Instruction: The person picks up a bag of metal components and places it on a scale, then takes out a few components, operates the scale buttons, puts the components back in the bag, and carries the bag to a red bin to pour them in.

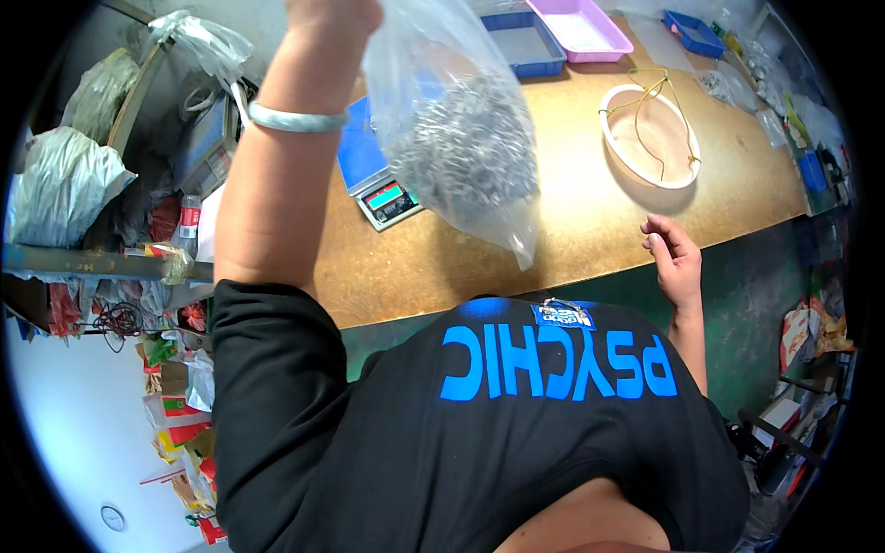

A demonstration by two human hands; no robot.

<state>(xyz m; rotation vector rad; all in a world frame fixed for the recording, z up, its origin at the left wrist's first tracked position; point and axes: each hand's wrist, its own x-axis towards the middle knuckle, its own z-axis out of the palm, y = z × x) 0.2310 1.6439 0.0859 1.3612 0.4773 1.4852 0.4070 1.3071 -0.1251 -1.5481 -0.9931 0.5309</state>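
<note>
Your left hand (334, 11) grips a clear bag of small metal parts (456, 138) at upper centre, above the digital scale (387, 198). Your right hand (673, 253) rests loosely curled, empty, on the tabletop (572, 212) edge. Weighing step; lower the bag steadily.

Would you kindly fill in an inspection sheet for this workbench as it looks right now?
Surface: wooden bench, mostly bare near its front edge.
Job's things: clear plastic bag of small grey metal parts, held raised above a digital scale.
Clutter: oval basin; blue tray; pink tray.
Hands: left hand grips the bag's top; right hand rests at the bench edge, holding nothing.
Cables: dark wire coil at left.
Surroundings: filled sacks at left.
</note>
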